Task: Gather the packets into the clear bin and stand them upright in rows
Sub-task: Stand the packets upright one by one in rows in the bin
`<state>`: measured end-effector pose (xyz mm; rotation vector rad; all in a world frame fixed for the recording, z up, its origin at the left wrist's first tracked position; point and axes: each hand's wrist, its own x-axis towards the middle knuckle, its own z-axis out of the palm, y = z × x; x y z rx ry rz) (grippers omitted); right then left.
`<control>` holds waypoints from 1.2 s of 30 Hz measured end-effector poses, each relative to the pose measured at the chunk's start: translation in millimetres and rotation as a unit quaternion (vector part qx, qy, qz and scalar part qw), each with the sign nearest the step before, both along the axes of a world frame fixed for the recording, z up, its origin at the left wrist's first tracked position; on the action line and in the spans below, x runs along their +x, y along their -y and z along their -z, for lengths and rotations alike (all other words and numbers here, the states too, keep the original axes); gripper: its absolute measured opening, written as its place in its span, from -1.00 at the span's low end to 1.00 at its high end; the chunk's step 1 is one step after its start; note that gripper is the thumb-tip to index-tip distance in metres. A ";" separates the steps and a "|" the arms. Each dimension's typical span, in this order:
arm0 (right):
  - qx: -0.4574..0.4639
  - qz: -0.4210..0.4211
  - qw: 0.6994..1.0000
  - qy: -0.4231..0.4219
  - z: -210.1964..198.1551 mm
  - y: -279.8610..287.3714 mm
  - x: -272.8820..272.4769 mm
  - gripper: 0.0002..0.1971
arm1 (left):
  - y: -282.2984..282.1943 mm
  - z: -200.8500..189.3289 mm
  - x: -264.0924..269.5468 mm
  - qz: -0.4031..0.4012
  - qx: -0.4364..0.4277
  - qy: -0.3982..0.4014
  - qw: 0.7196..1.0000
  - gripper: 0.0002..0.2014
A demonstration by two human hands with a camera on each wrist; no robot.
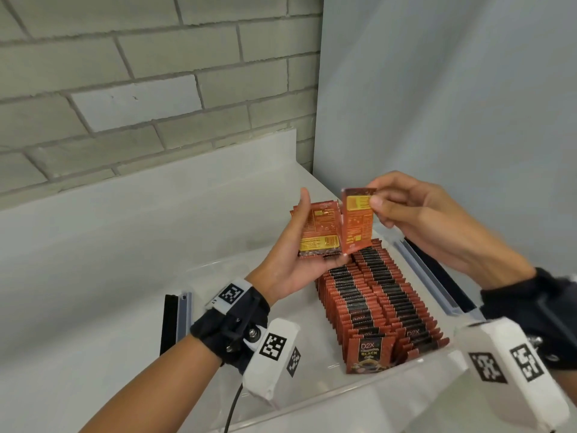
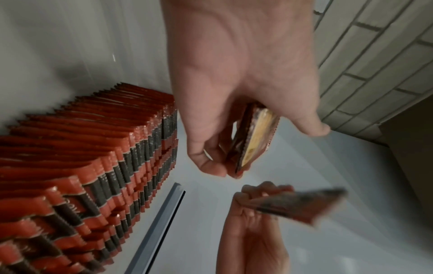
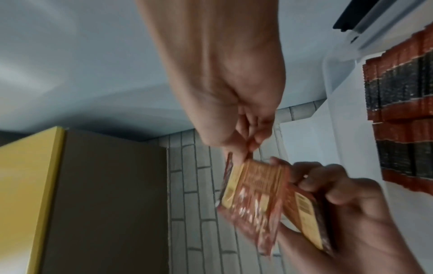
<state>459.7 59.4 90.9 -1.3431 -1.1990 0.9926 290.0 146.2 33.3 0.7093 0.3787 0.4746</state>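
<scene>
My left hand (image 1: 307, 245) grips a small stack of red packets (image 1: 412, 235) above the far end of the clear bin (image 1: 327, 398), yellow backs facing me. Beside it, my right hand (image 1: 387, 204) pinches the top corner of a single red packet (image 1: 357, 225), held upright next to the stack. In the bin, two long rows of packets (image 1: 374, 304) stand upright on the right side, the nearest reading D2X Black Coffee. The left wrist view shows the stack (image 2: 254, 137) between my left fingers and the single packet (image 2: 302, 205), blurred. In the right wrist view the single packet (image 3: 253, 200) is blurred too.
The bin sits on a white counter (image 1: 109, 245) against a grey brick wall (image 1: 125, 73), with a pale wall to the right. Grey-and-black bin handles show at left (image 1: 175, 320) and right (image 1: 437, 276). A yellow panel (image 3: 28, 194) appears in the right wrist view.
</scene>
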 end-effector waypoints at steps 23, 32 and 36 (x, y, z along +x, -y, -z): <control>0.006 0.020 0.997 0.071 19.6 5.5 -11.8 -0.61 | -0.9 5.0 2.8 -0.040 0.047 0.037 0.997 -0.76; 0.050 0.048 0.971 0.231 13.6 1.8 -6.8 -0.80 | 1.0 8.3 5.0 -0.001 0.084 -0.005 0.996 -0.65; 0.043 0.057 0.979 0.190 12.9 6.3 -11.6 -0.62 | 0.3 8.8 3.8 -0.019 0.079 -0.008 0.997 -0.67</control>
